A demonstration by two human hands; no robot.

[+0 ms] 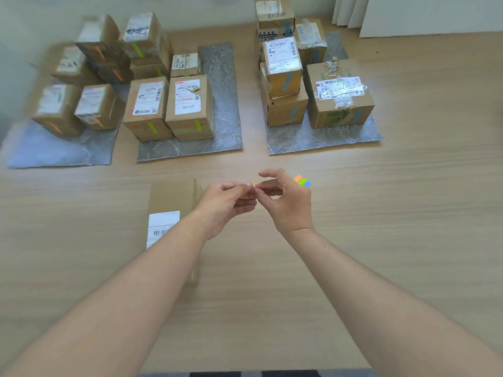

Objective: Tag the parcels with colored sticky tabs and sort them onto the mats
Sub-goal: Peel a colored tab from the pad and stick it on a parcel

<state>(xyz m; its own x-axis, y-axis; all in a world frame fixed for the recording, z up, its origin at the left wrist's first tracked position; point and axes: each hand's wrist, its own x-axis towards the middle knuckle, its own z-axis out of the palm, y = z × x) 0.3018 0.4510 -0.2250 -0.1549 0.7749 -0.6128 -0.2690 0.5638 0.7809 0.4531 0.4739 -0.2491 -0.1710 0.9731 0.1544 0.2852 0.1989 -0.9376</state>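
Note:
A cardboard parcel (170, 202) with a white barcode label lies on the wooden floor under my left forearm. Above it my left hand (224, 205) and my right hand (288, 202) meet fingertip to fingertip, both pinching a small orange sticky tab (253, 184). The pad of orange, green and blue tabs (302, 181) lies on the floor just behind my right hand. Three grey mats lie further off: the left mat (54, 151) holds orange-tagged parcels, the middle mat (223, 104) green-tagged ones, the right mat (326, 137) blue-tagged ones.
Parcels are stacked two high on the left and right mats. A white wall runs behind the mats, with a curtain (345, 10) at the top right. Bare wooden floor (408, 213) spreads to the right and toward me.

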